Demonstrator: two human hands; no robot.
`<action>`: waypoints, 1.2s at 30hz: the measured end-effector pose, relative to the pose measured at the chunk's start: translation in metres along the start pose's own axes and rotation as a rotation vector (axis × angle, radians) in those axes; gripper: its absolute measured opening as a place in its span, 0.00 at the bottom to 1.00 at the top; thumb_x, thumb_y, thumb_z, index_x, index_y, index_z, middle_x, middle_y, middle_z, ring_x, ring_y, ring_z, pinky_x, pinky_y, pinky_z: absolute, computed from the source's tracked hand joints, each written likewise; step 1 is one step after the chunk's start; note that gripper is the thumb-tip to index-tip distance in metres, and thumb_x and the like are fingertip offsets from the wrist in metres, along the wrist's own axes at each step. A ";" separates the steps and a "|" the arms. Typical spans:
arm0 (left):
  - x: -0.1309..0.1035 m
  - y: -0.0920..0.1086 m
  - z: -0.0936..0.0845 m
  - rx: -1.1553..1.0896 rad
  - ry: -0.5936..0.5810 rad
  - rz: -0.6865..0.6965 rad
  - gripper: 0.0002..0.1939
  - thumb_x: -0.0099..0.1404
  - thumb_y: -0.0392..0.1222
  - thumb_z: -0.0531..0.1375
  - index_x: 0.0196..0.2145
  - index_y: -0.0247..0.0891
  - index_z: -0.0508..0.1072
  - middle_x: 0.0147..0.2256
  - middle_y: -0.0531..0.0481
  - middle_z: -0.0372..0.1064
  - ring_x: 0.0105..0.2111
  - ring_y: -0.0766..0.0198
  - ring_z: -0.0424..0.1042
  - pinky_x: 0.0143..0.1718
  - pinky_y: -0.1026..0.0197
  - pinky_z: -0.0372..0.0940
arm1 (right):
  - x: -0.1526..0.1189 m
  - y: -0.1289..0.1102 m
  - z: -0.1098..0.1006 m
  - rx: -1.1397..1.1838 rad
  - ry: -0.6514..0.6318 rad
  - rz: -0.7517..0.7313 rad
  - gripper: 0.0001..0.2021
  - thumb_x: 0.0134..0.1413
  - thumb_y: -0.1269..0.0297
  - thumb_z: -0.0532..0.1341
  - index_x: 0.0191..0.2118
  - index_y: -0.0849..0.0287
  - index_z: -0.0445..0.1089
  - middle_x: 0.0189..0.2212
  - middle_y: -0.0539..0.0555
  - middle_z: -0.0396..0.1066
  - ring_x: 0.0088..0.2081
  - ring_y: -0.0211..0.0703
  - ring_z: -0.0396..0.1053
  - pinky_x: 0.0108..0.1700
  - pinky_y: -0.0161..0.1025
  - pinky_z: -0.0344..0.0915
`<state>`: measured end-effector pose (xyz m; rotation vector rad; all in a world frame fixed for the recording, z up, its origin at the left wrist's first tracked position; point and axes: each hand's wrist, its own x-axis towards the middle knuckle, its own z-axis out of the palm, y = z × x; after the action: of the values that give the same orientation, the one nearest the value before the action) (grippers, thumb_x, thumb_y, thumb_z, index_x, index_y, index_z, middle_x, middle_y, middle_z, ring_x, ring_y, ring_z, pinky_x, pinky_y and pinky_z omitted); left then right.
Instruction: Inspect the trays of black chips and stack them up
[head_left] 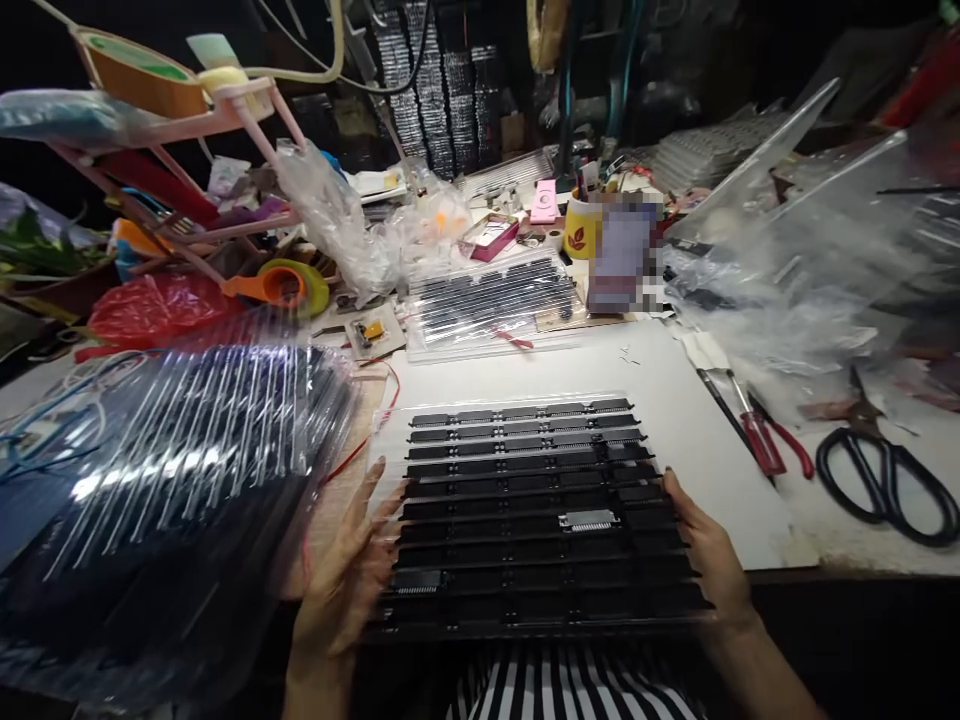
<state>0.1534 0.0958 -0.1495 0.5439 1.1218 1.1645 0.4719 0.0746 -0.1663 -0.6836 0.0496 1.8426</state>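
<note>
A clear plastic tray (386,425) with rows of black multi-pin electronic parts lies before me, partly over the white work surface and reaching toward my striped shirt. My left hand (352,560) grips its left edge, slightly blurred. On the opposite edge, my right hand (709,550) is closed around the rim, its fingers largely hidden beneath. One part in the tray, a silvery-grey component (589,520), stands out from the dark ones. A second greyish component (418,581) sits near the lower left corner.
Stacked clear trays (187,470) fill the left side. Another filled tray (491,300) lies behind. To the right are black-handled scissors (885,490), a red-handled screwdriver (763,440) and plastic bags (795,290). A yellow mug (581,228) and a blurred-out upright device (624,255) stand at the back.
</note>
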 end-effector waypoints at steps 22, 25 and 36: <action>0.006 -0.004 -0.010 0.281 -0.099 -0.005 0.56 0.41 0.34 0.71 0.64 0.56 0.49 0.53 0.48 0.68 0.51 0.47 0.68 0.46 0.55 0.69 | 0.000 -0.005 -0.003 0.057 -0.106 0.065 0.25 0.67 0.53 0.42 0.41 0.55 0.75 0.39 0.53 0.78 0.42 0.43 0.74 0.52 0.46 0.65; 0.005 -0.004 -0.008 0.234 -0.132 -0.007 0.56 0.42 0.34 0.71 0.64 0.56 0.49 0.54 0.48 0.68 0.49 0.48 0.70 0.45 0.57 0.69 | 0.000 -0.004 -0.001 0.051 -0.073 0.039 0.23 0.66 0.55 0.43 0.41 0.53 0.75 0.39 0.52 0.78 0.42 0.42 0.74 0.52 0.46 0.66; 0.012 -0.007 -0.013 -0.087 -0.122 -0.085 0.28 0.67 0.46 0.54 0.63 0.55 0.53 0.53 0.48 0.68 0.46 0.64 0.71 0.47 0.64 0.67 | 0.002 0.000 -0.002 0.022 -0.021 -0.011 0.19 0.66 0.60 0.46 0.43 0.53 0.75 0.38 0.52 0.78 0.41 0.43 0.75 0.52 0.47 0.66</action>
<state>0.1442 0.1014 -0.1653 0.4891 0.9757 1.0868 0.4728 0.0755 -0.1690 -0.6480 0.0516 1.8355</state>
